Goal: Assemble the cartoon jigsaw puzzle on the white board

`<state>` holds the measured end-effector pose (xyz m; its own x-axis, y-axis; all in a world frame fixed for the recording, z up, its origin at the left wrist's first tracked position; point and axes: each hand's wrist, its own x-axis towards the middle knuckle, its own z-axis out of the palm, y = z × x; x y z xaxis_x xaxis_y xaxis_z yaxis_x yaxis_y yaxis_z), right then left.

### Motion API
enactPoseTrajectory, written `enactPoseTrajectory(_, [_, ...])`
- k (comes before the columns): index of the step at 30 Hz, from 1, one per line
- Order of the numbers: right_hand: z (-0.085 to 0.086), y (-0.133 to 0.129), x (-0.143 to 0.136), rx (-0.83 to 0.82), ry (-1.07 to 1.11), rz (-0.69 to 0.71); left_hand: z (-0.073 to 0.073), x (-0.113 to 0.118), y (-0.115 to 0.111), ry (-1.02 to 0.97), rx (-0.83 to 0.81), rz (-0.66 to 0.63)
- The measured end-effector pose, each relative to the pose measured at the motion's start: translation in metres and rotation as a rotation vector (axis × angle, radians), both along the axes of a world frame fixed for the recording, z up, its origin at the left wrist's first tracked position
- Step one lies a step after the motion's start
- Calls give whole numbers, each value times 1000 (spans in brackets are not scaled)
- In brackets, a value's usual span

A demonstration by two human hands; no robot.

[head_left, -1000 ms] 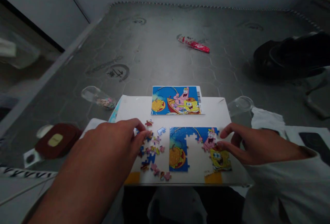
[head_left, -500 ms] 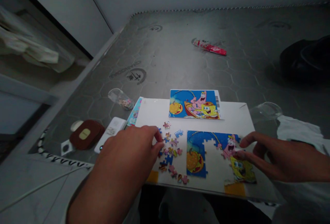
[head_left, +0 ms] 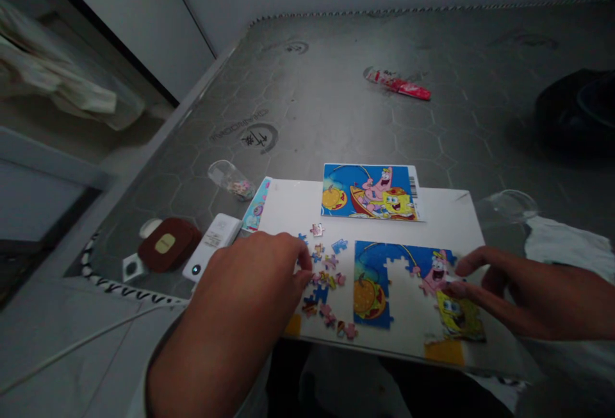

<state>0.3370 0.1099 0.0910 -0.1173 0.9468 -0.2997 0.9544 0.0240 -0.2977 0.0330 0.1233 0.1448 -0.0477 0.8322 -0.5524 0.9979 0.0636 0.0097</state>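
Note:
On a white board (head_left: 288, 206) lies a partly joined cartoon puzzle (head_left: 371, 299) with a gap in its middle. Loose puzzle pieces (head_left: 328, 312) are scattered to its left. My left hand (head_left: 269, 270) is over the left edge of these pieces, thumb and forefinger nearly together; what lies between them, if anything, is hidden. My right hand (head_left: 523, 293) rests at the puzzle's right side, finger and thumb apart around its edge, near the pink figure. A picture card (head_left: 372, 192) of the same scene lies behind the puzzle.
Left of the board are a clear cup (head_left: 231, 179) with pieces in it, a white device (head_left: 211, 248) and a brown case (head_left: 169, 245). Another clear cup (head_left: 514, 205) lies to the right. A red wrapper (head_left: 398, 84) and a dark object (head_left: 576, 113) are farther back.
The view has shifted slightly, so everything appears a little farther right. The thumb and forefinger of my left hand have come closer together. My right hand stays at the puzzle's edge.

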Motion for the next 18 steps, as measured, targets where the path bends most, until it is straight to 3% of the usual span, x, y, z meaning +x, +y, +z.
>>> enactPoseTrajectory(7, [2, -1, -3, 9, -12, 11, 1, 0, 1, 13, -6, -9])
enactPoseTrajectory(18, [12, 4, -2, -122, 45, -39, -2, -2, 1, -9, 40, -8])
